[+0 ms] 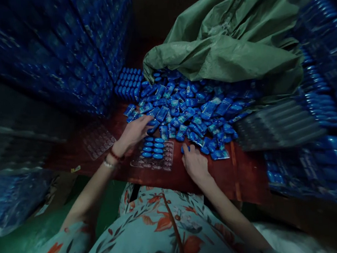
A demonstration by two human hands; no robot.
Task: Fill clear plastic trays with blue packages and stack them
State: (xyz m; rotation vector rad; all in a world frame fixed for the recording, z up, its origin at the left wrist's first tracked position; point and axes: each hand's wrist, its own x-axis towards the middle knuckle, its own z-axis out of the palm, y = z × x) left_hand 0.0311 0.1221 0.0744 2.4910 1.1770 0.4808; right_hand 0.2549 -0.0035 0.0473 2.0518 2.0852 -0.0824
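Observation:
A clear plastic tray [168, 158] lies on the red-brown tabletop before me, with several glossy blue oval pieces [153, 149] standing in two rows on it. Just above those rows, my left hand [136, 131] is closed on a small blue wrapped packet [153, 125], its fingers at the near edge of the heap. My right hand [195, 162] is right of the tray, thumb and fingers pinching another blue packet [184, 149] that they partly hide. Beyond both hands spreads a loose heap of blue wrapped packets [184, 101].
A green sack [223, 50] drapes over the heap's back. Filled blue trays are stacked high at left [47, 54] and right [322, 101]. An empty clear tray [96, 140] lies left of my arm; stacked empty trays [280, 124] stand right. Neat blue rows [128, 84] sit behind.

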